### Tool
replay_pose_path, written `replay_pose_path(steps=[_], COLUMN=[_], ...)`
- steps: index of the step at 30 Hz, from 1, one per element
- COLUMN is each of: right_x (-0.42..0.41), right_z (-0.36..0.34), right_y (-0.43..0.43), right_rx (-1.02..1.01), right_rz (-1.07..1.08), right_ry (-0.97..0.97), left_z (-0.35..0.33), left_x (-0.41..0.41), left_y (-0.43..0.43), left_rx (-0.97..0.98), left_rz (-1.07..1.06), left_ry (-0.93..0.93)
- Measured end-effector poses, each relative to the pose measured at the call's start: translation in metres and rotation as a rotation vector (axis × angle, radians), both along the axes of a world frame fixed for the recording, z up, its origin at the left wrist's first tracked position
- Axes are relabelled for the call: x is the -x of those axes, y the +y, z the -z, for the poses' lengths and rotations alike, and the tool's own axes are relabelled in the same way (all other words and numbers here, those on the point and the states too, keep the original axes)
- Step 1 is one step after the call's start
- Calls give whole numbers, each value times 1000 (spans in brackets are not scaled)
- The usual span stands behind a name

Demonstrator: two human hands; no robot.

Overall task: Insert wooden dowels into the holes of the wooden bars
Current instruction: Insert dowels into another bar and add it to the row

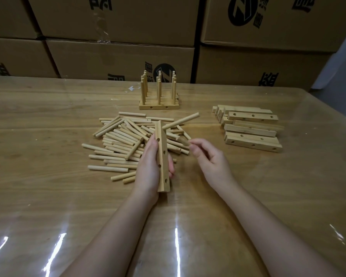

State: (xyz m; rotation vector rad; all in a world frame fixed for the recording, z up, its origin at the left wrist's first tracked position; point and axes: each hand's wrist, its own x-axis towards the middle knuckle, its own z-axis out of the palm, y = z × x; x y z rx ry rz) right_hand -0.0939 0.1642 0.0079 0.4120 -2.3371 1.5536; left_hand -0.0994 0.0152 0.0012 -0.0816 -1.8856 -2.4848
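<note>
Wrapping the bar (163,156), left grip (148,168); right grip (210,158) pinching a dowel (183,141).

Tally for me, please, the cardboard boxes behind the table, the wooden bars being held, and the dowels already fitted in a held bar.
cardboard boxes: 6
wooden bar, gripped by the left hand: 1
dowel sticking out of that bar: 1
Total: 8

left hand (149,165) grips bar (162,156); right hand (211,159) fingers (196,150) pinch dowel (183,141)
</note>
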Motion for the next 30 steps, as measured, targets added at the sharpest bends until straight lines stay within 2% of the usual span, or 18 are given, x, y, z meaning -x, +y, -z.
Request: replay_pose_path(steps=[6,15,30], right_x=[-3,1,-3], right_z=[3,5,-5], right_y=[-6,-2,1], right_rx=[-65,-114,-514], right_rz=[-158,-111,43], right_ry=[-76,-96,120], left_z=[3,4,4], left_x=[0,1,-1], left_y=[0,3,8], left_rx=[-1,54,215], left_rz=[-8,-19,-103], left_ry=[6,31,54])
